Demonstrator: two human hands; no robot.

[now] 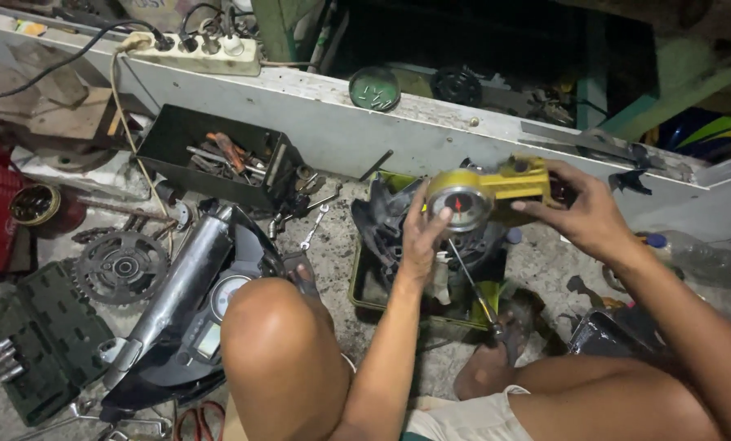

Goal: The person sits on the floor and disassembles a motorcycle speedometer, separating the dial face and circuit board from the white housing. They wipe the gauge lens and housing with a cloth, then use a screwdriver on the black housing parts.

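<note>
Spanning both hands, the yellow gauge housing (484,189): left hand (421,233) clasps its dial end, right hand (584,214) the tail.

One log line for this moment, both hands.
left hand: on yellow part's round end | right hand: gripping its arm end | below: green tray | screwdriver: lying loose

Both hands are up on the yellow tool (484,189): left hand (421,233) cups its round face, right hand (582,214) grips the handle. Below sits a green tray (365,294) of engine parts; sprocket (121,266) and toolbox (210,155) lie left.
</note>
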